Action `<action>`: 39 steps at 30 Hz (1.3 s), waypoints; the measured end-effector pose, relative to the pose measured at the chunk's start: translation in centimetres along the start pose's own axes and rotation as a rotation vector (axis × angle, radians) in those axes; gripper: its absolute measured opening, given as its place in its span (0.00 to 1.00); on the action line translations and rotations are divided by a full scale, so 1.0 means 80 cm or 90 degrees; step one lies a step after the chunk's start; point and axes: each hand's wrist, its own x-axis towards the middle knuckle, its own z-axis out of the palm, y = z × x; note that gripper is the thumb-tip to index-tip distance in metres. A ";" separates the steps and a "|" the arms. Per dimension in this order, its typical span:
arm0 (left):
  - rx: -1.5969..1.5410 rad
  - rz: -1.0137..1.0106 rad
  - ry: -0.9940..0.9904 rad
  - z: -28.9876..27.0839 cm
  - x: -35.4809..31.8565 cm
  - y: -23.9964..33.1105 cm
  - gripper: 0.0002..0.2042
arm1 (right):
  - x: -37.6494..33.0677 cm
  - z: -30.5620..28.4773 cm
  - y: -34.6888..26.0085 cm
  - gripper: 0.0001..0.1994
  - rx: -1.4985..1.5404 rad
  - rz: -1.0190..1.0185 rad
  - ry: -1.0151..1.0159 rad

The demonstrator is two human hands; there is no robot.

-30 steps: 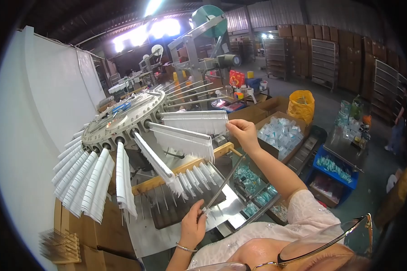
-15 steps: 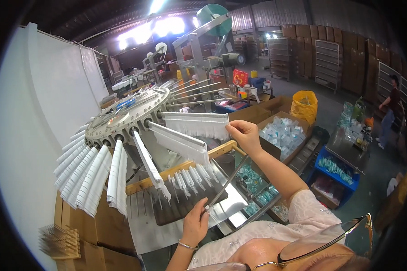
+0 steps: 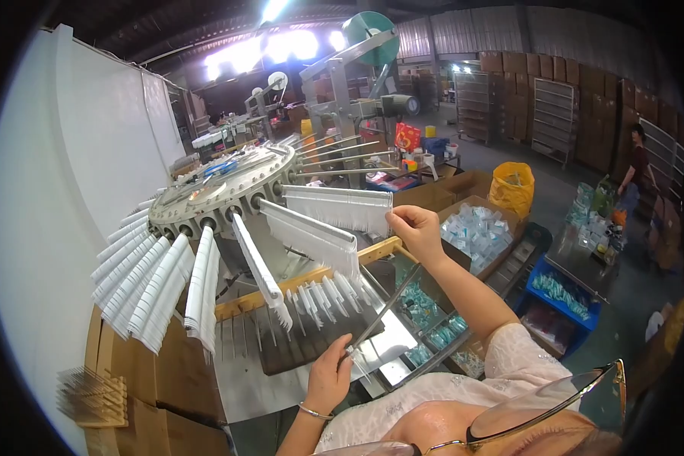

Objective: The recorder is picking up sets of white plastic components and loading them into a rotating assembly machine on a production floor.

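Right hand [image 3: 416,232]: raised, fingers pinched on the outer end of a white fringed strip [image 3: 340,207] that hangs along a rod of the wheel.
Left hand [image 3: 328,374]: low, fingers closed on the near end of a thin metal rod [image 3: 384,310], which slants up toward the right hand.
Wheel [image 3: 224,186]: round, grey, with rods sticking out like spokes; most on the left and front carry white strips.
Rack [image 3: 305,346]: dark tray below the wheel, with rows of upright pins and a wooden rail along its far edge.
Box [image 3: 479,228]: cardboard, just beyond the right hand, full of small clear packets.
Yellow bag [image 3: 511,185]: behind the box.
Person [image 3: 637,159]: far right, standing by the shelves.
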 end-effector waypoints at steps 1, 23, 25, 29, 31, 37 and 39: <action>-0.002 0.007 0.003 0.000 -0.001 -0.001 0.19 | 0.000 0.000 0.000 0.06 -0.001 -0.001 -0.001; 0.016 0.071 0.070 0.004 0.013 0.007 0.19 | -0.083 -0.065 -0.016 0.05 0.272 0.288 -0.180; 0.026 0.071 0.051 0.010 0.017 0.009 0.19 | -0.089 -0.072 -0.016 0.06 0.302 0.299 -0.188; 0.040 0.058 0.036 0.023 0.021 0.011 0.19 | -0.096 -0.090 -0.004 0.08 0.227 0.247 -0.312; 0.026 0.049 -0.004 0.029 0.025 0.013 0.20 | -0.096 -0.096 -0.009 0.08 0.104 0.145 -0.466; -0.383 -0.288 -0.305 0.044 0.052 0.030 0.20 | -0.150 -0.129 -0.020 0.02 0.049 0.080 0.073; -0.481 -0.315 -0.290 0.067 0.062 0.029 0.20 | -0.186 -0.138 -0.032 0.05 0.077 -0.126 -0.098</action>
